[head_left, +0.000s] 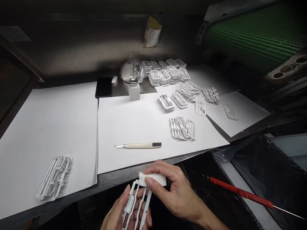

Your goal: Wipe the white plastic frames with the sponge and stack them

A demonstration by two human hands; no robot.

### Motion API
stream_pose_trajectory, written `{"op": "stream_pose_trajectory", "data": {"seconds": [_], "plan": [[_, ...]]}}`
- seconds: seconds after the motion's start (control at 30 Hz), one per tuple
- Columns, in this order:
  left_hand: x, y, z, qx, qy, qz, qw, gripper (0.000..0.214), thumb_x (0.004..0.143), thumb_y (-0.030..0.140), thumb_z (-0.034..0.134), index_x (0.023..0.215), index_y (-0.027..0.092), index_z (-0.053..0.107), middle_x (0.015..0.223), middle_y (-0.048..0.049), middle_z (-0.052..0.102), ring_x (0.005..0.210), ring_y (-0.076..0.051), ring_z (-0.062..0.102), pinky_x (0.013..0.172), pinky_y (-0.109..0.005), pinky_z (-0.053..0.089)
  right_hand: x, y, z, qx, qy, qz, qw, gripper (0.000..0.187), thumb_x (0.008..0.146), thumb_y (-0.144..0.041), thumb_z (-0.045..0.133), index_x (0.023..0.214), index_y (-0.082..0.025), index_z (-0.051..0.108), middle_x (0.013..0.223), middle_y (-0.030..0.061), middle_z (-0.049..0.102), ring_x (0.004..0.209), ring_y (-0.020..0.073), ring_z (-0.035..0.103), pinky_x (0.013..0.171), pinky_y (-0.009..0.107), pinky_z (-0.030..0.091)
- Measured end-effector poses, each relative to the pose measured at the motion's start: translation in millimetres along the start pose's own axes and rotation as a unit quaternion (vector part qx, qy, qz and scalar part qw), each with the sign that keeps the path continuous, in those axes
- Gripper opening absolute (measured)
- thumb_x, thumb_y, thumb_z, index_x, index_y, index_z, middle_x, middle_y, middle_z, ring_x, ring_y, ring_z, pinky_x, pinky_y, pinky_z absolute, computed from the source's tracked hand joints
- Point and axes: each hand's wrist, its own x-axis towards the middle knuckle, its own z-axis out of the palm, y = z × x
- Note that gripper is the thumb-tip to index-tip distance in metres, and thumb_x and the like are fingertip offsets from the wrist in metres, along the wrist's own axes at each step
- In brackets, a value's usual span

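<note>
Matt plastic frame (129,204), foam-like block (154,180)

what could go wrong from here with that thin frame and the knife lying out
The white frame in the left hand has thin bars, which might bend or snap if the right hand presses the white block too hard at its far end.

The craft knife lies on the paper with its blade uncovered, so a careless reach forward could nick a finger.
</note>
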Motion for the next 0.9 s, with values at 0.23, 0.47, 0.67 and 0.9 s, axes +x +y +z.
{"op": "stream_pose_trajectory", "data": {"seconds": [0.23, 0.47, 0.67, 0.9], "plan": [[-7, 17, 8.9, -0.007, -0.109, -0.011, 0.994, 0.049, 0.092, 0.043, 0.039, 0.106, 0.008, 0.070, 0.074, -0.0093, 0.068, 0.060, -0.018, 0.064, 0.065, -0.029, 0.044, -6, 3, -20, -0.048, 0.038, 0.031, 0.998, 0.009, 0.086, -0.018, 0.061, 0.091, -0.020, 0.068, 0.084, 0.0012, 0.069, 0.074, 0.0152, 0.065, 0.067, 0.022, 0.049], [-3, 21, 13.9, -0.054, -0.139, -0.051, 0.987, 0.052, 0.096, 0.036, 0.028, 0.095, 0.011, 0.073, 0.079, -0.0096, 0.068, 0.071, -0.020, 0.065, 0.073, -0.036, 0.049, -11, -1, -7, -0.023, 0.020, -0.013, 0.999, 0.016, 0.087, -0.014, 0.060, 0.099, -0.022, 0.066, 0.090, 0.0002, 0.068, 0.082, 0.0140, 0.065, 0.074, 0.021, 0.051], [-3, 21, 12.2, -0.065, -0.134, -0.048, 0.988, 0.053, 0.095, 0.040, 0.030, 0.096, 0.009, 0.073, 0.080, -0.0108, 0.069, 0.072, -0.021, 0.066, 0.076, -0.038, 0.050, -10, 5, -5, -0.042, 0.026, -0.048, 0.998, 0.021, 0.087, -0.012, 0.060, 0.105, -0.020, 0.066, 0.094, 0.0030, 0.068, 0.088, 0.0166, 0.064, 0.078, 0.025, 0.051], [-7, 23, 13.3, -0.059, -0.101, -0.059, 0.991, 0.048, 0.094, 0.041, 0.036, 0.105, 0.012, 0.072, 0.085, -0.0108, 0.071, 0.074, -0.022, 0.067, 0.074, -0.039, 0.051, -6, 11, -7, -0.052, 0.072, 0.004, 0.996, 0.015, 0.089, -0.016, 0.060, 0.101, -0.021, 0.066, 0.093, 0.0029, 0.068, 0.086, 0.0170, 0.064, 0.076, 0.025, 0.051]]}}
